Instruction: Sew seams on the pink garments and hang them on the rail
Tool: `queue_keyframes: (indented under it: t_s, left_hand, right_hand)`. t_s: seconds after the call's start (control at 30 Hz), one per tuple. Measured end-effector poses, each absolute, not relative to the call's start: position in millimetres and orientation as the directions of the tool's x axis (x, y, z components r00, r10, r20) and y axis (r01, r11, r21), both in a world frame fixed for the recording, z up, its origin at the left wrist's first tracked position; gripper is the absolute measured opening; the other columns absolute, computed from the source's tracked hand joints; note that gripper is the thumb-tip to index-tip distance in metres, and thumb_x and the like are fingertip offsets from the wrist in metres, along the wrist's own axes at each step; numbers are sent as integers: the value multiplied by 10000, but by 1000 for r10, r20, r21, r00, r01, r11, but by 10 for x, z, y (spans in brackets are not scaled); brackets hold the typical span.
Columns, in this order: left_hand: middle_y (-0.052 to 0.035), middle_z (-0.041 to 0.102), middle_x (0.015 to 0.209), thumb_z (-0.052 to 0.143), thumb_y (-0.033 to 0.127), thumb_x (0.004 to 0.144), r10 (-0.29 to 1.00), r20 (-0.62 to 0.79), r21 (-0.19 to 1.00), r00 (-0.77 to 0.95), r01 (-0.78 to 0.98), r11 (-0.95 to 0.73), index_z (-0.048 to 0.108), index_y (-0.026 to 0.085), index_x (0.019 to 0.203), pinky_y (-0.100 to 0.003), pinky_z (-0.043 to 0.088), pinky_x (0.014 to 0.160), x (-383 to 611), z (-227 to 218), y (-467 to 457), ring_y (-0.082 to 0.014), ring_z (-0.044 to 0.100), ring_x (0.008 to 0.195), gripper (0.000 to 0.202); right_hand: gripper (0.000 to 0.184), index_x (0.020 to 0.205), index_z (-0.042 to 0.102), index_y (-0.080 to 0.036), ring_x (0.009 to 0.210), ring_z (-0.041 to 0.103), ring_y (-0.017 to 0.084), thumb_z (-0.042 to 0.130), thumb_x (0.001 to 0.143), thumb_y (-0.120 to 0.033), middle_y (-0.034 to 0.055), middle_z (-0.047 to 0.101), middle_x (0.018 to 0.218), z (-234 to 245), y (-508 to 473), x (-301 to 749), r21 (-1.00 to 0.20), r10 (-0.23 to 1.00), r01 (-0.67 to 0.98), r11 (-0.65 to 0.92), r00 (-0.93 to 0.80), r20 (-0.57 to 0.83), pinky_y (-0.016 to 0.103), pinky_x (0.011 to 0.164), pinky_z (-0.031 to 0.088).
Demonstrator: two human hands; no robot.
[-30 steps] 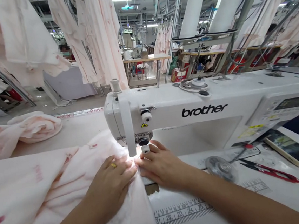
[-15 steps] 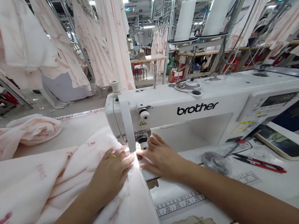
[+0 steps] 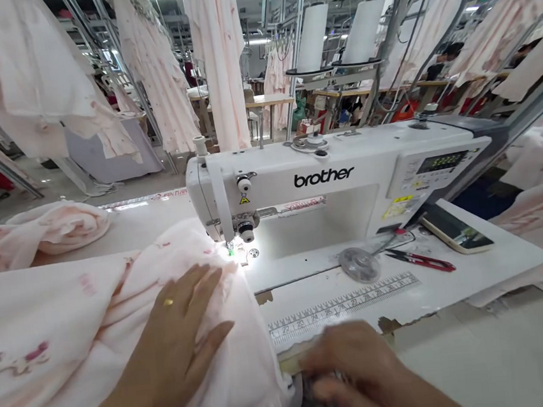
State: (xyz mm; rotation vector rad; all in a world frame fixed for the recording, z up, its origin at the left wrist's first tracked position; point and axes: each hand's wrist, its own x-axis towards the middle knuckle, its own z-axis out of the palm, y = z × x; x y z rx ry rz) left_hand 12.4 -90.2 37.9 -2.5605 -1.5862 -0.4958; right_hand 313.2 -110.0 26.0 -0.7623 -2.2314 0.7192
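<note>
1. The left hand [image 3: 180,308] lies flat, fingers extended and released, on pale pink, embroidered soft fabric [image 3: 103,373].
2. The blurred right hand [image 3: 351,356] curls at the white tabletop's [image 3: 508,264] near edge; whether it grips anything, I cannot tell.
3. The fabric reaches the white, long-armed sewing machine's [image 3: 274,181] lit needle area.

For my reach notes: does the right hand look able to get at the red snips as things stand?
Probably yes: the red snips lie uncovered on the tabletop, with only flat ruler markings between them and the right hand, which is blurred.
</note>
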Motion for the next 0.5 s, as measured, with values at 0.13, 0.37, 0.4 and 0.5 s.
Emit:
queue_keyframes:
  t_s: [0.13, 0.37, 0.4, 0.5]
  left_hand:
    - [-139, 404, 1503, 463, 406, 940, 888, 283, 104, 362, 909, -403, 295, 234, 1500, -591, 377, 1044, 163, 113, -1180, -352, 386, 1369, 609]
    - [-157, 502, 1384, 446, 285, 912, 873, 219, 149, 436, 869, -472, 472, 162, 1367, -578, 389, 1052, -93, 115, -579, -343, 411, 1340, 472]
    - [-135, 518, 1373, 421, 254, 910, 847, 213, 153, 486, 840, -520, 489, 149, 1349, -525, 405, 1062, -184, 169, -483, -325, 428, 1331, 456]
    - [-33, 545, 1362, 285, 164, 892, 803, 197, 143, 563, 794, -591, 534, 119, 1284, -404, 389, 1103, -446, 304, -347, -260, 464, 1310, 466]
  right_hand:
    - [244, 1073, 696, -272, 759, 688, 218, 566, 932, -422, 59, 729, 854, -394, -1607, 3228, -838, 861, 364, 405, -459, 217, 308, 698, 535]
    - [666, 984, 731, -171, 926, 646, 291, 701, 661, -753, 93, 697, 955, -893, -1846, 2444, -930, 863, -81, -359, -407, -297, 392, 829, 523]
    - [641, 920, 737, -169, 887, 644, 274, 756, 608, -727, 75, 692, 904, -900, -1874, 2302, -903, 823, -114, -415, -470, -319, 372, 815, 517]
    - [598, 749, 724, -167, 799, 631, 241, 827, 479, -691, 28, 650, 737, -964, -1950, 1996, -851, 717, -140, -506, -618, -324, 331, 774, 497]
